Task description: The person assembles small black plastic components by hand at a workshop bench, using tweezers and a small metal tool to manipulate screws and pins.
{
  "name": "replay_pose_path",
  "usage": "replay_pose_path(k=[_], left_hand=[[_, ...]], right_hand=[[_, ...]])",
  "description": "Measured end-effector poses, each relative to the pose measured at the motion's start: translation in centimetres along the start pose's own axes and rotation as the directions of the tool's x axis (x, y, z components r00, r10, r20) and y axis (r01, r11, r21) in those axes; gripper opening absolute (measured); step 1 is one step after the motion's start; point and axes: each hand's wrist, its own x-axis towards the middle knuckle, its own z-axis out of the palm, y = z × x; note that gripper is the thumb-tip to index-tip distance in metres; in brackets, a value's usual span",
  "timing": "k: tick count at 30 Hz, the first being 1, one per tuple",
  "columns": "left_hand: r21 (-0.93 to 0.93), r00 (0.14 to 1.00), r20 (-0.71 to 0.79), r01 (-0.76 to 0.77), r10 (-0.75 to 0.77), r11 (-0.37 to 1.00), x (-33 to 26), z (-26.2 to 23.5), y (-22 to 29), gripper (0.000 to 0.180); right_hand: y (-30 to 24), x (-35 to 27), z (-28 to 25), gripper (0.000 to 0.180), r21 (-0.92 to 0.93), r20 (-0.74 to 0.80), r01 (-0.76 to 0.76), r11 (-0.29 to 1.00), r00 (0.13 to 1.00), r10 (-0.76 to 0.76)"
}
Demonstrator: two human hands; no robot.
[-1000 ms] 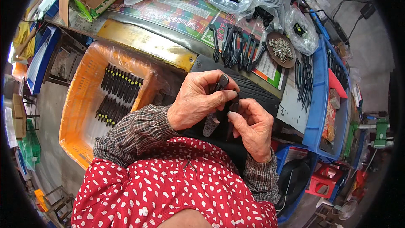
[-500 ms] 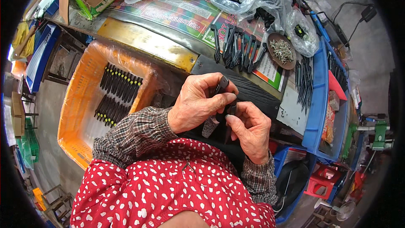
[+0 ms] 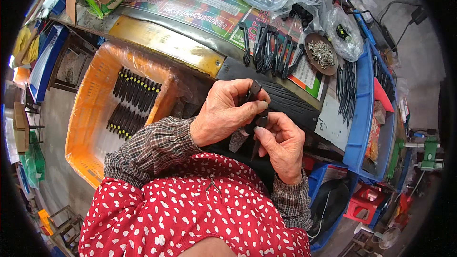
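Left hand [image 3: 226,114] pinching black piece [image 3: 256,87], thumb against fingers | right hand [image 3: 283,146] pinching its lower part | piece aloft between hands, at workbench [image 3: 329,131] near edge | brown dish [image 3: 329,70], small metal bits, toward right edge

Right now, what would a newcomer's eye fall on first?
Probably the orange plastic crate at left, with two rows of black, yellow-dotted pieces. At centre, the left hand and right hand pinch black parts in front of a red, spotted garment. Upper right, a brown dish holds metal fasteners.
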Motion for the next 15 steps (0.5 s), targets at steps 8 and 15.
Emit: replay_pose_path(k=[8, 15], left_hand=[[-0.016, 0.999, -0.004, 0.035, -0.035, 0.999, -0.01, 0.04, -0.23, 0.009], [-0.005, 0.997, -0.009, 0.077, -0.077, 0.997, 0.03, -0.15, -0.40, 0.012]], right_hand=[[0.12, 0.09, 0.06, 0.018, 0.072, 0.001, -0.052, 0.996, 0.999, 0.052], [0.53, 0.14, 0.00, 0.018, 0.110, 0.012, -0.069, 0.992, 0.998, 0.068]])
